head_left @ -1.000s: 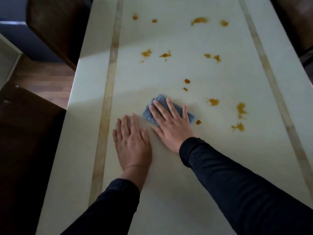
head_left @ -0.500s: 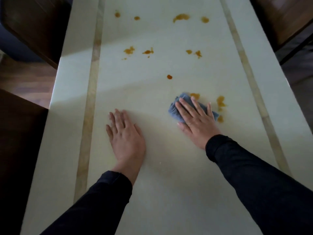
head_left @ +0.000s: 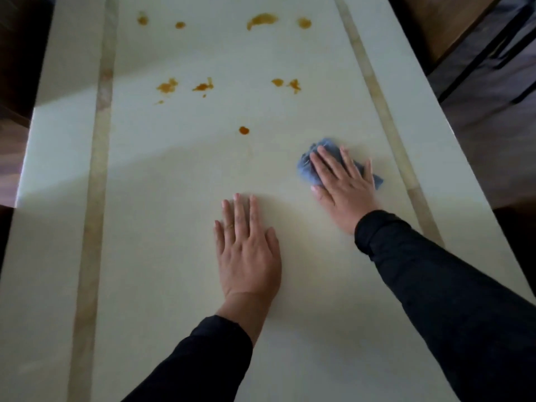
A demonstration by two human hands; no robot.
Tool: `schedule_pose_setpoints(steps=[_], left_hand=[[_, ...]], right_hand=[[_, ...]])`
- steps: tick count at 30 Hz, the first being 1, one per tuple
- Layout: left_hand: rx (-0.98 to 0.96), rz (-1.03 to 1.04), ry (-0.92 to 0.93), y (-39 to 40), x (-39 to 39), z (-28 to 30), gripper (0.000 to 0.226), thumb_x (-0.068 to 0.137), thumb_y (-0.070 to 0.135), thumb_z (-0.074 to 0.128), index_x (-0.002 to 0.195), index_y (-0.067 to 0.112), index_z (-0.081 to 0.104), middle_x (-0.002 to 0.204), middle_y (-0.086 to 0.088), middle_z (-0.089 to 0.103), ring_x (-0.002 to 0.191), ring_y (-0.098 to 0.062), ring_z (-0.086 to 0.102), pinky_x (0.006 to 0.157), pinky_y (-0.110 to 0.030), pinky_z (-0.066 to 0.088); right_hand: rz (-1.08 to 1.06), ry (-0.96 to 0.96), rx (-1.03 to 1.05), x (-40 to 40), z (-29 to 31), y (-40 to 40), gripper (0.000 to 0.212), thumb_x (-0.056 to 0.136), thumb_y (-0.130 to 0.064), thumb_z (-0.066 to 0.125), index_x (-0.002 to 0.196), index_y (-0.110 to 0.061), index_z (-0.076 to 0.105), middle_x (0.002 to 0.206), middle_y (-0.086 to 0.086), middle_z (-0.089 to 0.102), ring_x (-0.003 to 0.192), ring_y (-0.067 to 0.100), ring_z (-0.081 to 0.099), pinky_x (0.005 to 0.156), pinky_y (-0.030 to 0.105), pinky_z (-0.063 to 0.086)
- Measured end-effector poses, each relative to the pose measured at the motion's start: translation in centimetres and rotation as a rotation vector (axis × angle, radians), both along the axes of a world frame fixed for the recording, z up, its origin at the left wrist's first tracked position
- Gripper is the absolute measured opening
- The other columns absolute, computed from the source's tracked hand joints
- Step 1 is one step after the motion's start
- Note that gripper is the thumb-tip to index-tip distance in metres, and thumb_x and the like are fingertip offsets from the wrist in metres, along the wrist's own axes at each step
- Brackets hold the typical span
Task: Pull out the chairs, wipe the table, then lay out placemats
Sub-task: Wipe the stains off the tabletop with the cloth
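A long cream table (head_left: pixel 174 256) with two tan inlay strips fills the view. My right hand (head_left: pixel 343 184) presses flat on a crumpled blue cloth (head_left: pixel 309 166) near the right inlay strip. My left hand (head_left: pixel 246 250) lies flat on the bare tabletop, fingers together, holding nothing. Several orange-brown stains lie farther up the table: one round spot (head_left: pixel 244 130) close to the cloth, a row in the middle (head_left: pixel 203 87), and another row at the far end (head_left: pixel 261 20).
A dark wooden chair (head_left: pixel 17 53) stands off the table's left side. On the right are wooden floor and a grey surface with dark bars (head_left: pixel 487 68). The right table edge runs close to the cloth.
My right hand has slid the cloth to the right across the table. The stains that lay near the right strip no longer show. My left hand stayed flat on the table.
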State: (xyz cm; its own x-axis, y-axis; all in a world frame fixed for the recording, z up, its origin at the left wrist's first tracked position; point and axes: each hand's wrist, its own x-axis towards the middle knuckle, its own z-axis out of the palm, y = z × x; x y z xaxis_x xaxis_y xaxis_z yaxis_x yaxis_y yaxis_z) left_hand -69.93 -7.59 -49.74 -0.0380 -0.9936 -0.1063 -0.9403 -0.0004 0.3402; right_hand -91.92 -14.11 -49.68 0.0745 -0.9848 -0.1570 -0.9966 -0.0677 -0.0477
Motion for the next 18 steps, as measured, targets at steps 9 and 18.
schedule_pose_setpoints(steps=[9,18], left_hand=[[0.009,-0.008,-0.040,0.0,-0.2,0.2,0.062,0.103,0.040,0.020,0.160,0.022,0.003,0.167,0.000,-0.008,0.152,-0.019,-0.016,0.124,-0.042,-0.003],[-0.026,-0.094,0.082,-1.6,5.3,2.8,0.062,0.099,0.031,0.036,0.158,0.019,0.024,0.166,-0.001,0.017,0.153,-0.017,0.012,0.124,-0.033,0.012]], right_hand=[[0.020,-0.040,0.026,1.0,0.5,4.9,0.067,0.102,-0.056,0.016,0.160,-0.027,-0.001,0.168,-0.009,-0.006,0.154,0.025,-0.007,0.121,0.059,0.006],[-0.283,-0.078,0.081,-1.4,0.8,-1.2,0.067,0.101,-0.051,0.020,0.159,-0.030,-0.008,0.166,-0.013,-0.015,0.153,0.023,-0.014,0.121,0.059,-0.005]])
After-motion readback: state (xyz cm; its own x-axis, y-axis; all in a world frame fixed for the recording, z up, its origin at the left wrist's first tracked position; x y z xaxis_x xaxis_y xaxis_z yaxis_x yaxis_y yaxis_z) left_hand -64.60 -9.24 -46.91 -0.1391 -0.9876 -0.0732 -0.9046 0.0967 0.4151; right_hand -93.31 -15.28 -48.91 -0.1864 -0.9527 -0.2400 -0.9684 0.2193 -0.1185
